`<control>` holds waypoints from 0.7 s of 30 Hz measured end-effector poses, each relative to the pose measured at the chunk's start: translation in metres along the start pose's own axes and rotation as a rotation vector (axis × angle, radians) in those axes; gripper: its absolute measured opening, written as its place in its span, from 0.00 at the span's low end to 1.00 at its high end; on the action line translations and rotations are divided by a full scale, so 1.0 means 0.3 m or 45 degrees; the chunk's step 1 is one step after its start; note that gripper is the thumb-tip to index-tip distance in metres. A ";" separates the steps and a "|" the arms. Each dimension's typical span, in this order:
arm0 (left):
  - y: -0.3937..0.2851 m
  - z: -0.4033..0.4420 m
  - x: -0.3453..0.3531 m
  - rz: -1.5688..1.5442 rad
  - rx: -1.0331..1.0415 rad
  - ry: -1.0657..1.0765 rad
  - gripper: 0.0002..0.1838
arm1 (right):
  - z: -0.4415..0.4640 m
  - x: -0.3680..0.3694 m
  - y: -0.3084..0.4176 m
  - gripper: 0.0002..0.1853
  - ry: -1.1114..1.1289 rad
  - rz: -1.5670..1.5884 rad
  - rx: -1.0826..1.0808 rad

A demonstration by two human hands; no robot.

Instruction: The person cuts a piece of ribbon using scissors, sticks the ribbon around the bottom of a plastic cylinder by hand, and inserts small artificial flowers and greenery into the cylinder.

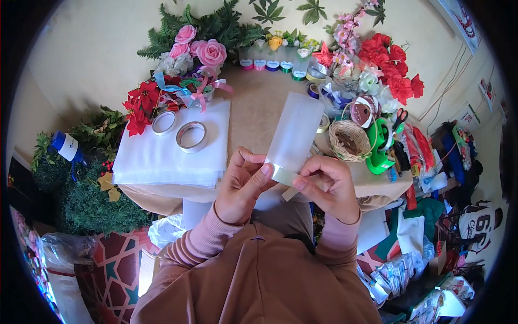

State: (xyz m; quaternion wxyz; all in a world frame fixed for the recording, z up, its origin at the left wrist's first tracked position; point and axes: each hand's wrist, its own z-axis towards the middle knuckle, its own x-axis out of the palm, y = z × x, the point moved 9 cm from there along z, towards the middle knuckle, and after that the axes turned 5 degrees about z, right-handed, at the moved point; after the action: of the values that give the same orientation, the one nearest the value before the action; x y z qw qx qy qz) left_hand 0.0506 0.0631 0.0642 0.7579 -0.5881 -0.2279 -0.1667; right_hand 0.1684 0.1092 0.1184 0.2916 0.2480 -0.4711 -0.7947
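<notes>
My left hand (243, 183) and right hand (332, 187) pinch one pale band (283, 175) at the near end of one translucent sleeve (295, 129) pointing to twelve o'clock, with two tape rolls (192, 149) at ten and one wicker basket (353, 156) at two.

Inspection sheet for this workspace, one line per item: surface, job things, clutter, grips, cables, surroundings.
Surface: table under tan cloth; stacked white sheets at left, with two tape rolls on top.
Job things: frosted translucent piece, held up, pale strip at its lower end.
Clutter: pink roses, red flowers, wicker basket, green dispenser, scissors.
Grips: left hand holds the piece near the strip; right hand pinches the strip's right end.
Cables: thin wires along the right wall; across the tabletop, nothing seen.
Surroundings: greenery left of the table; patterned flooring; wrapped packs lower right.
</notes>
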 end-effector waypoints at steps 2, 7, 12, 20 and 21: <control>-0.004 0.000 0.003 -0.092 0.016 0.025 0.08 | 0.006 0.004 0.011 0.06 0.021 -0.042 -0.030; 0.000 -0.003 -0.013 -0.010 0.039 -0.033 0.09 | 0.012 0.011 0.028 0.06 0.046 -0.112 -0.085; -0.015 -0.005 -0.001 -0.017 0.073 -0.038 0.10 | 0.012 0.007 0.005 0.06 0.056 -0.012 -0.004; -0.012 -0.006 -0.001 -0.022 0.067 -0.024 0.09 | 0.011 0.005 -0.002 0.06 0.075 0.032 0.026; -0.013 -0.007 -0.002 -0.022 0.068 -0.024 0.09 | 0.011 0.004 -0.005 0.06 0.071 0.046 0.044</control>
State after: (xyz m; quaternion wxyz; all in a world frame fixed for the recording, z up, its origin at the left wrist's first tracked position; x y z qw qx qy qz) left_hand 0.0485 0.0602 0.0667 0.7697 -0.5673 -0.2443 -0.1615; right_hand 0.1650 0.1108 0.1185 0.3147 0.2665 -0.4810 -0.7737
